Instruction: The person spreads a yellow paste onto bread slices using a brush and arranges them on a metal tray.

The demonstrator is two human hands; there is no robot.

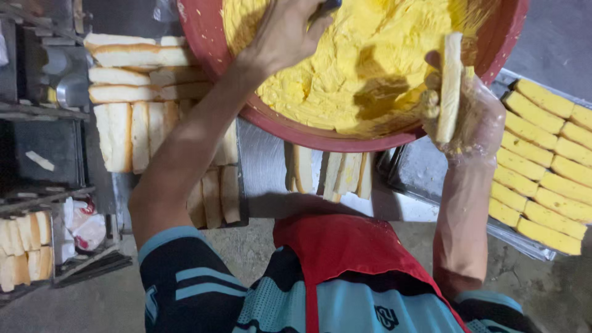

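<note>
Red bowl (pixel 203 46) holds thick yellow cream (pixel 364 68). Left hand (pixel 287 34), over the cream, is closed on a dark tool (pixel 325 7). Right hand (pixel 465 114), gloved, clamps a pale bread slice (pixel 450 86) upright at the bowl's rim. Coated slices (pixel 542 160) lie right of the bowl.

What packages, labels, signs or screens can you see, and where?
Crumpled plastic wrapper: lower left, in the rack beside stacked bread slices; white with red patches.
Shirt emblem: bottom centre, small dark mark on light-blue fabric.
No signs or screens in view.

Bakery workroom: bread slice stacks (pixel 132 92), metal trays (pixel 413 172), cream basin (pixel 203 37).
</note>
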